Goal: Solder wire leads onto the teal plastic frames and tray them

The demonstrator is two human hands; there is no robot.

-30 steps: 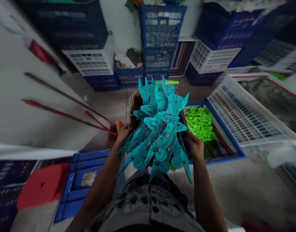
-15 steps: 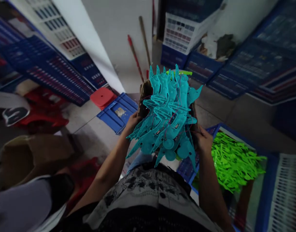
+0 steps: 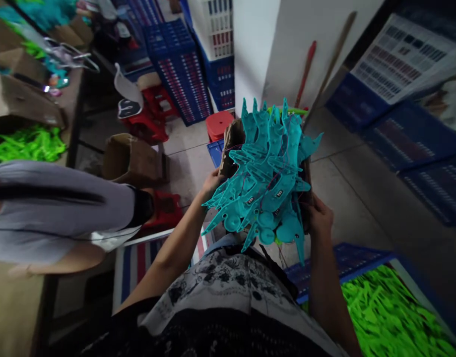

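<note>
A brown cardboard box (image 3: 230,144) is held up in front of my waist, heaped with teal plastic parts (image 3: 268,168). The parts are long and spiky, with round ends and thin dark red wires among them. My left hand (image 3: 212,182) is closed on the box's left side. On the right side, my right hand (image 3: 320,215) grips the box too, its fingers partly hidden behind the wall. Some lime green pieces (image 3: 298,111) show at the far edge of the pile.
A crate of lime green parts (image 3: 395,307) stands low at right. Another person (image 3: 64,213) sits at left beside a work table (image 3: 73,99). An open carton (image 3: 129,158), a red stool (image 3: 218,124), stacked blue crates (image 3: 181,69) and a white pillar (image 3: 250,49) stand around.
My view has turned left, so the seated person and the table with green parts now show. The box stays in both hands, and the surroundings have shifted to the right.
</note>
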